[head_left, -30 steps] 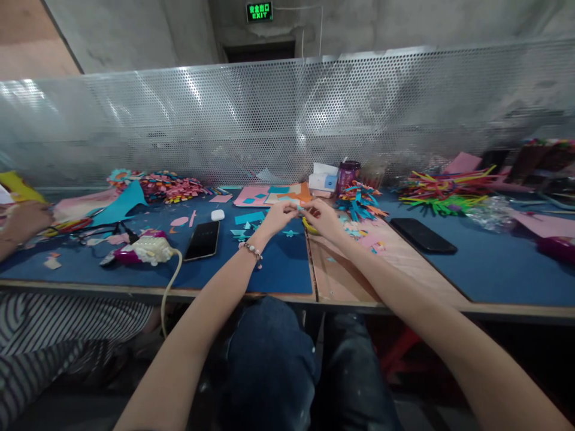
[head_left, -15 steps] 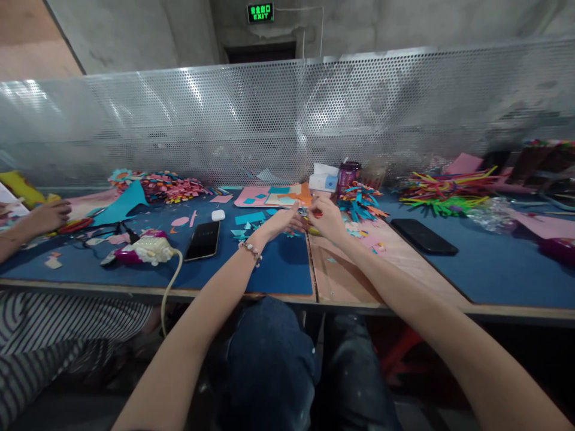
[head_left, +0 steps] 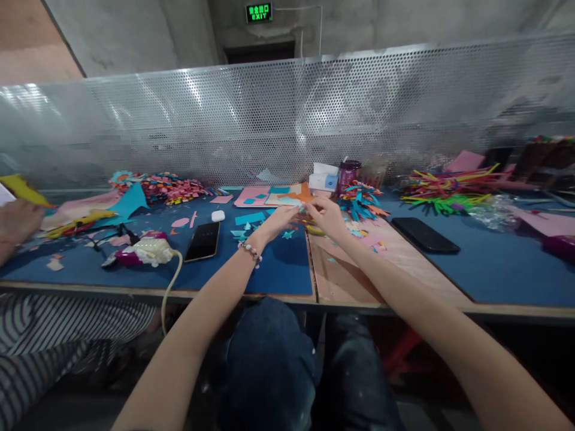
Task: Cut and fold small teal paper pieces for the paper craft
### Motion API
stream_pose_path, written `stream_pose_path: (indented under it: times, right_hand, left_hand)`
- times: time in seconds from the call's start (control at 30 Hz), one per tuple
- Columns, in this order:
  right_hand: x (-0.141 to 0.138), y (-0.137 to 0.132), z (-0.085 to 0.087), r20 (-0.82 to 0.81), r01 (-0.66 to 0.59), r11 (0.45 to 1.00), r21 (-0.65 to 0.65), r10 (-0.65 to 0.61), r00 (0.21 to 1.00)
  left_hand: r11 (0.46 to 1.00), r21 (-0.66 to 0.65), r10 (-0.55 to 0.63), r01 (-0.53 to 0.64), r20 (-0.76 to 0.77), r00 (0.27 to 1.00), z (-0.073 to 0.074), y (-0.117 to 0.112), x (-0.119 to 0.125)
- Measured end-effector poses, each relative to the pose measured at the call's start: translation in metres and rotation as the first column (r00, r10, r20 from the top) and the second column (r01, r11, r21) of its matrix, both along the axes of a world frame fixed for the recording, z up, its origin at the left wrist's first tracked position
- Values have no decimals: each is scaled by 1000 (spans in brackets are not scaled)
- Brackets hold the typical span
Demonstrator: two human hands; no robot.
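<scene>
My left hand [head_left: 284, 221] and my right hand [head_left: 326, 215] meet above the blue mat near the middle of the table. Between their fingertips is a small light-blue paper piece [head_left: 300, 205], pinched from both sides; its exact outline is too small to make out. Below my right hand lies a yellow object [head_left: 314, 230], partly hidden. Teal paper stars and scraps [head_left: 288, 234] lie under and beside my left hand. Behind the hands are stacked sheets of pink, orange and teal paper [head_left: 254, 196].
Left of my arm are a phone [head_left: 202, 242], a white earbud case [head_left: 218, 215] and a power strip [head_left: 153, 249] with a cable. A second phone [head_left: 424, 235] lies right. A purple cup [head_left: 349, 175] stands at the back. A co-worker's hand [head_left: 20, 222] is far left.
The light-blue paper between my fingertips shows more clearly, and my right fingers have shifted slightly. The co-worker's hand has moved left, away from a yellow-and-red tool on the table.
</scene>
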State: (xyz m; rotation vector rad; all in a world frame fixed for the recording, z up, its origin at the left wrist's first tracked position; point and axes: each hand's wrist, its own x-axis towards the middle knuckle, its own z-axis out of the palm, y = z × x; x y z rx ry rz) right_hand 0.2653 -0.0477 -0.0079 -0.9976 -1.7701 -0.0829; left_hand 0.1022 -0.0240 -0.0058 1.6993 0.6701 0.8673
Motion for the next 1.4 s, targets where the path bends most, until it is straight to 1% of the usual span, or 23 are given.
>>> stream_pose_path:
  times: [0.07, 0.13, 0.17, 0.23, 0.27, 0.33, 0.43, 0.5, 0.6, 0.73, 0.87, 1.1, 1.23, 1.4]
  right_hand:
    - [5, 3, 2, -101, -9, 997, -75, 2, 995]
    - [12, 7, 2, -133, -54, 986, -157, 33, 991]
    - [16, 9, 1, -129, -86, 973, -214, 59, 990]
    - [22, 12, 0, -103, -156, 928, -338, 129, 986]
    - [25, 13, -1, -105, -183, 907, -380, 154, 982]
    - [27, 13, -1, -147, -230, 880, -416, 184, 972]
    - [25, 9, 1, -233, -291, 856, -428, 206, 950]
    - [23, 7, 2, -259, -310, 844, -437, 212, 942]
    - [22, 5, 2, -263, -308, 851, -426, 209, 942]
    - [22, 7, 1, -251, -298, 862, -409, 208, 945]
    - [22, 6, 4, -224, -318, 847, -426, 242, 944]
    - [23, 4, 7, -246, -370, 817, -443, 286, 926]
    - [23, 5, 7, -243, -356, 819, -451, 271, 932]
    - [19, 4, 4, -219, -285, 854, -435, 207, 953]
  left_hand:
    - [999, 52, -10, 14, -75, 997, -1, 0, 0]
    - [994, 103, -17, 33, -146, 989, -2, 1, 2]
    - [991, 125, -22, 43, -170, 985, -3, 1, 3]
    - [985, 166, -24, 56, -189, 982, -3, 1, 4]
    - [982, 181, -23, 58, -191, 981, -3, 1, 5]
    - [978, 201, -21, 61, -196, 980, -3, 0, 5]
    - [974, 219, -7, 54, -211, 977, -1, 0, 3]
    - [975, 218, 2, 47, -221, 975, -1, -1, 3]
    - [980, 191, -11, 52, -211, 977, -1, -2, 3]
    - [990, 129, -31, 51, -148, 988, -1, -3, 4]
    - [994, 91, -46, 57, -124, 991, -2, -2, 4]
    - [991, 116, -46, 62, -138, 989, -1, 1, 2]
    - [989, 130, -54, 73, -145, 988, -2, 1, 2]
    - [991, 127, -17, 38, -160, 987, -2, 1, 3]
